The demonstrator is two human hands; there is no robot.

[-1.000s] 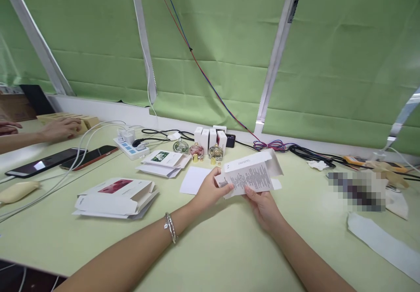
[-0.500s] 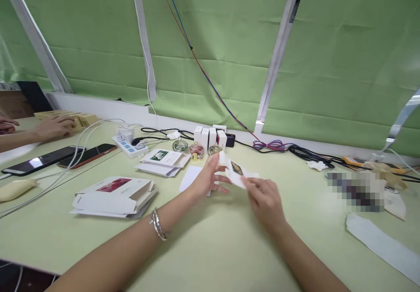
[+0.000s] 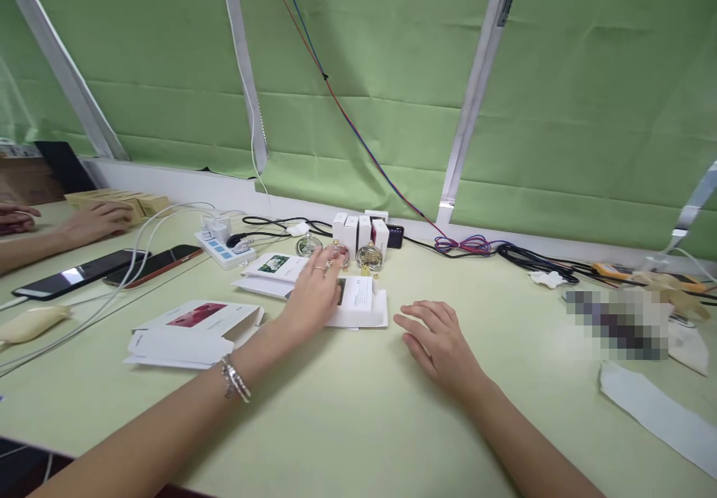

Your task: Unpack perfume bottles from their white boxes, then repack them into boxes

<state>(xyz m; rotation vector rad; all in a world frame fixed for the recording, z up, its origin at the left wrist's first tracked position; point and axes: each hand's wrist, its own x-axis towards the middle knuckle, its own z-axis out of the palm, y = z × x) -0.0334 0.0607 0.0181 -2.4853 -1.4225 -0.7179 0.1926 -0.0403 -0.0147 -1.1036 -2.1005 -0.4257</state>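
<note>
1. Your left hand (image 3: 314, 294) extends over the white carton (image 3: 363, 294), its grip unclenched, fingers outstretched; whether they touch it, I cannot tell.
2. Your right hand (image 3: 440, 341) is just right of that carton, its grip loose, fingers parted.
3. The carton lies on your counter (image 3: 347, 416), in front of the round glass bottles (image 3: 370, 257).

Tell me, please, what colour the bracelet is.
The bracelet is silver-coloured, best in the head view.
</note>
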